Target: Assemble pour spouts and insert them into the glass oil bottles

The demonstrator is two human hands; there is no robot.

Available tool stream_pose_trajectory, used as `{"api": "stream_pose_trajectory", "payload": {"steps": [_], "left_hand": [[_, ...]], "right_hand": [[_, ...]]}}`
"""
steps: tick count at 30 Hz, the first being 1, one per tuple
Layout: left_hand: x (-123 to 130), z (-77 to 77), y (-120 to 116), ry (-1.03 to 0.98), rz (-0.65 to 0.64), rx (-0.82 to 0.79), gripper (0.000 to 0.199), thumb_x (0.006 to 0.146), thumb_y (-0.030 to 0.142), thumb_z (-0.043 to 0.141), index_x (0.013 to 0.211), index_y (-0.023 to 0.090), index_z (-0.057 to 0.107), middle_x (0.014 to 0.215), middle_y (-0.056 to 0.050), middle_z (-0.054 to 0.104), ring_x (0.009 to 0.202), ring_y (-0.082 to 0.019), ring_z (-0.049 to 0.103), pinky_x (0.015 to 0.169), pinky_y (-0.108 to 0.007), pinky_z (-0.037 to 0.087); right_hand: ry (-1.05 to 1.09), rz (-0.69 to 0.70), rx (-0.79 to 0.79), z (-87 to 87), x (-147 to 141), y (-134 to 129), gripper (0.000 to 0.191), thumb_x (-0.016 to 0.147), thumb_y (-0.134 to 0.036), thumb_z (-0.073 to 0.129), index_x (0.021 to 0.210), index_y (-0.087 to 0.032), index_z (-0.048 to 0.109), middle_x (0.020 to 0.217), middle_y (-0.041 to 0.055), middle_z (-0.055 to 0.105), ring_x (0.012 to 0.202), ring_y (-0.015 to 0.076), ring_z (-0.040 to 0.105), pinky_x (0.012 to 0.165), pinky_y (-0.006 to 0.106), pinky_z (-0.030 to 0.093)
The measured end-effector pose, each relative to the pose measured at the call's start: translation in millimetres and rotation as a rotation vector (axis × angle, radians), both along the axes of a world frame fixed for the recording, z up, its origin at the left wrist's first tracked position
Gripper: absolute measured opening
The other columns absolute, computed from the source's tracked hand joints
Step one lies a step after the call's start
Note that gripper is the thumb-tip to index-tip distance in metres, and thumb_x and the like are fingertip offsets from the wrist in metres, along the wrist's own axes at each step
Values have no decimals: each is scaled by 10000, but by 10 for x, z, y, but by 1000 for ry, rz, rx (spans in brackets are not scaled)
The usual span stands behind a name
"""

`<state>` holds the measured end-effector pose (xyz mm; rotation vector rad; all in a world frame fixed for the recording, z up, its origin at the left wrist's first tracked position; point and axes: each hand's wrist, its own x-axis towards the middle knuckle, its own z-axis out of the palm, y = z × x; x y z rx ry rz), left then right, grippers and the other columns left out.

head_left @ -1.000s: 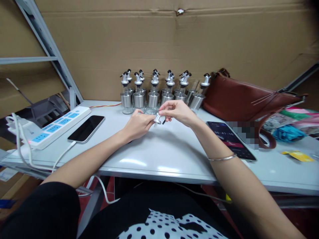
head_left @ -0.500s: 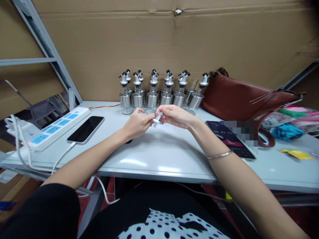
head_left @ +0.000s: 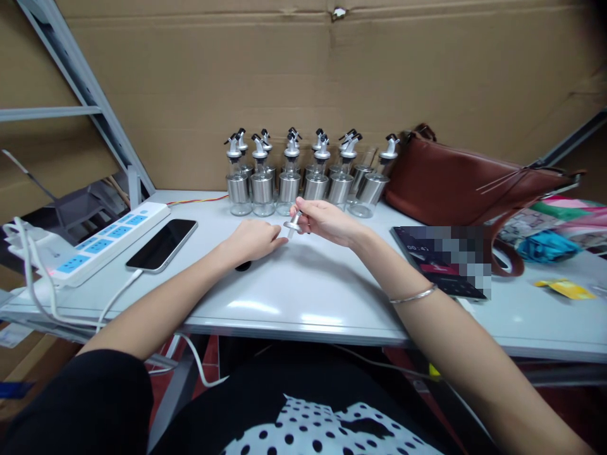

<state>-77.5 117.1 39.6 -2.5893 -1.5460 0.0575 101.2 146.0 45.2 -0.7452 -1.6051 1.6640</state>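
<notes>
My right hand (head_left: 327,221) is closed, pinching a silver pourer spout (head_left: 293,224) between thumb and fingers above the white table. The spout is tilted, with its round flange and pale stem facing down to the left. Just left of it, my left hand (head_left: 253,240) hovers low over the tabletop, palm down. Its thumb stretches toward the spout's stem, apart from the bent fingers; the other fingertips are hidden beneath. A small black piece (head_left: 243,266) lies on the table under the left wrist. Behind both hands stand glass bottles (head_left: 262,186) with steel sleeves, most topped with silver-and-black pourers.
On the left lie a phone (head_left: 162,245) on a white cable and a power strip (head_left: 114,243). To the right are a tablet (head_left: 427,253) with a timer, a brown bag (head_left: 455,180), and a yellow packet (head_left: 564,289). Cardboard (head_left: 199,76) walls the back.
My left hand has let go of the pourer spout and moved left and slightly down. My right hand keeps the spout, which now points more downward.
</notes>
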Motion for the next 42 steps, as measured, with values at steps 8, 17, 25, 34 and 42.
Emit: {"api": "stream_pose_trajectory", "payload": {"steps": [8, 17, 25, 34, 42], "left_hand": [[2, -7, 6, 66, 25, 2, 401, 914, 403, 377, 948, 142, 679, 847, -142, 713, 800, -278, 668, 628, -316, 405], [26, -77, 17, 22, 4, -16, 409, 912, 358, 361, 854, 143, 704, 768, -124, 701, 749, -260, 664, 630, -310, 406], [129, -104, -46, -282, -236, 81, 373, 920, 360, 414, 700, 169, 648, 661, -53, 657, 591, -171, 584, 564, -268, 348], [113, -124, -34, -506, -337, 141, 559, 944, 441, 335, 498, 165, 526, 462, -17, 536, 438, -118, 466, 503, -265, 270], [104, -90, -28, -587, -153, 102, 526, 954, 368, 280, 572, 163, 579, 495, -22, 583, 499, -130, 555, 576, -250, 356]], "right_hand": [[-42, -20, 13, -17, -26, 1, 453, 762, -592, 647, 731, -144, 584, 523, -71, 371, 509, 76, 389, 561, 233, 370], [-54, 11, 40, -37, -50, -15, 477, 734, -614, 655, 732, -144, 578, 534, -76, 375, 509, 72, 400, 559, 230, 376], [-4, -37, 1, -1, -36, -10, 517, 686, -654, 669, 709, -145, 581, 523, -73, 393, 501, 68, 413, 542, 214, 386], [92, -63, -37, 39, -28, -16, 489, 689, -626, 690, 677, -150, 576, 508, -71, 391, 493, 65, 404, 511, 191, 387], [119, -104, -119, -4, -47, 23, 475, 804, -646, 554, 736, -176, 542, 594, -18, 526, 541, 97, 502, 558, 217, 450]]}}
